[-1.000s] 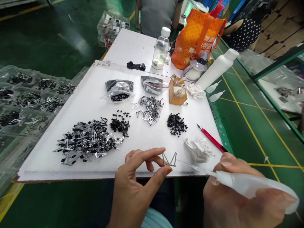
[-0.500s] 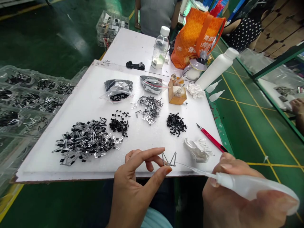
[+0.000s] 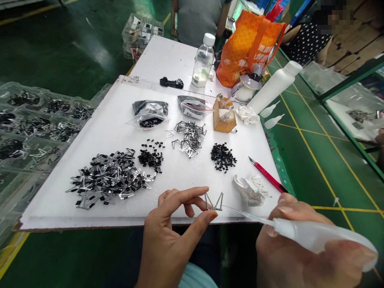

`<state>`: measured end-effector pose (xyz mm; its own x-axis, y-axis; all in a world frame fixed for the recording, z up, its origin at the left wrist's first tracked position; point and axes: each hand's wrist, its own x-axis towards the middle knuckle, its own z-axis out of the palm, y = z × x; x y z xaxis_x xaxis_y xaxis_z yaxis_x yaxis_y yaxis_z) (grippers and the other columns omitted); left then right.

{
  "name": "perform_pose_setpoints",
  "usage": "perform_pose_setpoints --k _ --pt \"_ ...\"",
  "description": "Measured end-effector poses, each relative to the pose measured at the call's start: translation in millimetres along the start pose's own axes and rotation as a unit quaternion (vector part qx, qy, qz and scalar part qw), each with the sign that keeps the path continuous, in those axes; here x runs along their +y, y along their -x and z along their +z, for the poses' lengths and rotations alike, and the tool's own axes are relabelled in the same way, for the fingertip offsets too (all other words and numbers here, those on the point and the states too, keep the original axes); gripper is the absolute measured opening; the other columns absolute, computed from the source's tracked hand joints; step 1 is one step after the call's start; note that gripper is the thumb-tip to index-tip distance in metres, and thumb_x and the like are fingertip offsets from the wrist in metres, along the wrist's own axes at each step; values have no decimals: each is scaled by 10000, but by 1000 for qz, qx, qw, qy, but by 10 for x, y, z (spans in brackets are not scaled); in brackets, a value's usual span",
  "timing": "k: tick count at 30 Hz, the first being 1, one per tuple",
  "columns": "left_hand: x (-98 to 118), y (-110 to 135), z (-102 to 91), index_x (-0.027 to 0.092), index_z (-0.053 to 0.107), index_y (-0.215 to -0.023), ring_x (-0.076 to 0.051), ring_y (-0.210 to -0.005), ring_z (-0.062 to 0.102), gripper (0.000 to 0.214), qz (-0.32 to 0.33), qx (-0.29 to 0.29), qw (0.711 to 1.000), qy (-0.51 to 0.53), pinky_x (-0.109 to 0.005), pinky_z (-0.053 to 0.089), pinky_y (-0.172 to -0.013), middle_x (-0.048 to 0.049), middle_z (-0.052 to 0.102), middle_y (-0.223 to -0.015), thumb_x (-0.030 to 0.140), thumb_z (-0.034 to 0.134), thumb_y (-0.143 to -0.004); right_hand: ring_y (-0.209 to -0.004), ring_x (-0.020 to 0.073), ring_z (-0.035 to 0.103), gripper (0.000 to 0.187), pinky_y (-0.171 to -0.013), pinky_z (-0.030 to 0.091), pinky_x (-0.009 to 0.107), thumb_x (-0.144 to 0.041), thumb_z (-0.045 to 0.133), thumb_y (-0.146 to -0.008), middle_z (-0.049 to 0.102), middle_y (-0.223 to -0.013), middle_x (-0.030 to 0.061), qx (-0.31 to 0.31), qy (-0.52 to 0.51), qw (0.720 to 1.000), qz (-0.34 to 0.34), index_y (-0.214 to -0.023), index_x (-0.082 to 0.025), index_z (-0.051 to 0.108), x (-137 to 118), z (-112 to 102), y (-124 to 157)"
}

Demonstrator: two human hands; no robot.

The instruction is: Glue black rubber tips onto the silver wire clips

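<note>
Between the thumb and fingers of my left hand (image 3: pixel 177 232) is a small W-shaped metal clip (image 3: pixel 214 207), held just above the table's front edge. My right hand (image 3: pixel 306 244) is wrapped round a translucent squeeze bottle (image 3: pixel 315 234) with a long thin nozzle. The nozzle's tip points left and is at the clip's right side; whether it touches cannot be made out. Beyond my hands lie a heap of similar metal pieces (image 3: pixel 191 138) and a pile of tiny black parts (image 3: pixel 223 157). A larger heap of metal pieces with black ends (image 3: pixel 105 180) spreads at the left.
Right of my hands lie a crumpled tissue (image 3: pixel 251 190) and a red craft knife (image 3: pixel 267 174). Farther back stand a wooden box (image 3: pixel 224 126), a clear bottle (image 3: pixel 202 64), a tall white bottle (image 3: pixel 274 87) and an orange bag (image 3: pixel 237 52). Compartment trays (image 3: pixel 45 120) stand at the left.
My hands, the clip and the squeeze bottle stay in practically the same place. At the far right, a co-worker's hand has shifted toward the picture's edge.
</note>
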<state>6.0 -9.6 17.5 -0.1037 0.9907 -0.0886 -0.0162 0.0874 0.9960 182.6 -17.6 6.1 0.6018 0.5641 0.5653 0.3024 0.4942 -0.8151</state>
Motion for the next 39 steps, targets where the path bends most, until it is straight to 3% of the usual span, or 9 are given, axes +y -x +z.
perform_pose_setpoints --k 4,14,20,24,29,32,35,37,39 --pt "-4 7 -5 439 824 -1011 -143 -711 600 280 0 -5 1000 1 -351 436 -943 98 727 -737 227 841 -828 -792 220 613 506 -1044 422 415 -483 440 -1029 541 -583 -11 -2 -8 1000 0 -802 -194 788 27 -22 4" --pt "-13 -3 6 417 828 -1007 -149 -713 604 267 -13 -6 1000 8 -356 440 -918 88 734 -737 226 845 -821 -384 121 390 698 -806 481 416 -628 309 -1055 575 -519 -50 -28 -75 996 49 -804 -187 788 155 -69 -84" --pt "-4 1 -19 433 830 -990 -134 -701 599 277 -8 -2 1000 16 -346 423 -957 106 733 -727 221 850 -811 -559 180 517 540 -979 438 407 -547 463 -1014 594 -517 -29 -38 -48 997 53 -793 -198 810 43 8 -58" --pt "-7 -1 -44 438 828 -999 -132 -712 602 267 -24 -2 999 21 -342 416 -951 107 746 -750 249 859 -812 -656 196 538 471 -1034 413 377 -536 555 -991 622 -549 -19 3 -32 995 93 -751 -218 806 -61 97 -8" --pt "-33 5 -52 450 826 -1010 -136 -733 603 274 -28 -5 999 23 -357 386 -1026 110 753 -766 260 862 -815 -708 211 559 448 -1062 400 366 -556 605 -969 650 -578 -10 11 -29 993 115 -757 -224 819 -122 153 8" --pt "-36 9 -59 463 823 -1020 -134 -738 603 295 -32 -1 999 25 -357 374 -1050 115 755 -771 257 864 -812 -607 196 527 458 -1063 403 395 -538 577 -990 635 -552 -24 12 -28 993 113 -749 -230 816 -138 147 10" --pt "-27 7 -66 454 827 -1008 -131 -717 597 282 -27 3 999 30 -353 390 -1037 113 751 -754 260 865 -808 -463 156 472 483 -863 488 405 -540 531 -1008 657 -574 -31 15 -43 989 137 -779 -221 813 -109 117 10" --pt "-28 7 -68 439 831 -998 -133 -709 599 262 -25 3 999 30 -351 416 -1008 104 752 -745 265 864 -804 -456 158 528 418 -671 479 376 -526 582 -977 712 -644 -8 7 -47 983 175 -839 -209 817 -39 100 -20" --pt "-46 18 -73 422 835 -998 -138 -710 611 249 -24 -1 999 26 -344 447 -969 91 754 -745 266 859 -805 -529 184 626 291 -627 485 361 -455 687 -924 748 -693 14 -42 -29 975 216 -925 -196 819 71 123 -92"
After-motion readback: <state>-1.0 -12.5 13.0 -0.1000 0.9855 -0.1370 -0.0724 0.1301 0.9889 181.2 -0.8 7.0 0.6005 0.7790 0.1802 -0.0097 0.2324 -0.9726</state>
